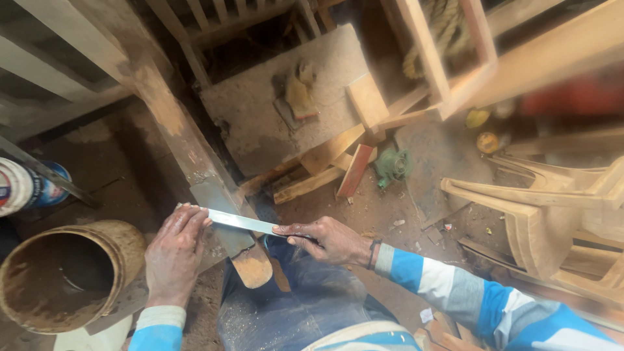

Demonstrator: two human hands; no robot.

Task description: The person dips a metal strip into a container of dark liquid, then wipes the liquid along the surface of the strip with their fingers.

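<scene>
I see a dusty dirt floor [448, 162] carrying wood offcuts [325, 166], a green metal fitting [392, 166], a flat board [260, 110] and a rusty bucket [65, 273].

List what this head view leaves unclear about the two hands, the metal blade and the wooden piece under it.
- Blade: its ends, covered by the left hand and right hand.
- Wooden piece: its lower end past the blade, partly hidden by the left hand.
- Rusty drum: its contents, lost in shadow.
- Red shape, upper right: too blurred to identify.
</scene>
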